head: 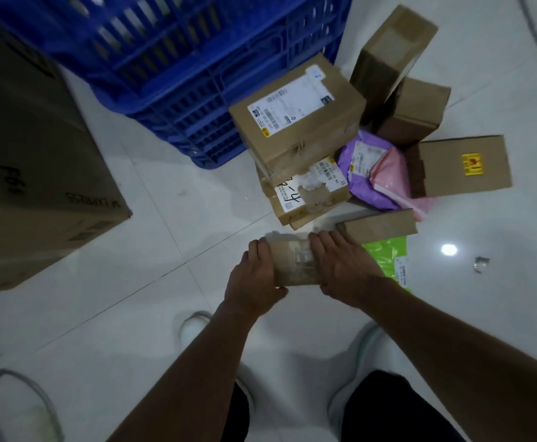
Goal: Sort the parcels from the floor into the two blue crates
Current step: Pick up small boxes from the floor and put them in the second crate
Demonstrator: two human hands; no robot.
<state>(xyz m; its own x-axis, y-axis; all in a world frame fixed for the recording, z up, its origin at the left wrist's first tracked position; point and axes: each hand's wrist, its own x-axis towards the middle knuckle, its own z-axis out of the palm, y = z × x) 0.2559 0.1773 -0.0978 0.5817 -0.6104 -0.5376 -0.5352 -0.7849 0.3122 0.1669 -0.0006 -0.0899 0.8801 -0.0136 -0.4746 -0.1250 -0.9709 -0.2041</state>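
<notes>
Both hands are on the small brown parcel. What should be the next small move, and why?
Probably carry the small brown parcel toward the blue crate: the left hand and right hand grip its two ends, and the crate stands close ahead.

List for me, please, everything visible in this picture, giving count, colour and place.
blue crate: 1 in view, blue, top centre
large carton: 1, brown, floor at left
boxed parcels: about six, brown, piled right of the crate
purple mailer: 1, purple, within the pile
pink mailer: 1, pink, on the purple one
green mailer: 1, green, floor, right of the hands
small parcel: 1, brown, taped, centre
scrap: 1, pale, floor at right
shoes: 2, white, bottom centre
left grip: 1, holds the small parcel's left end
right grip: 1, holds its right end
</notes>
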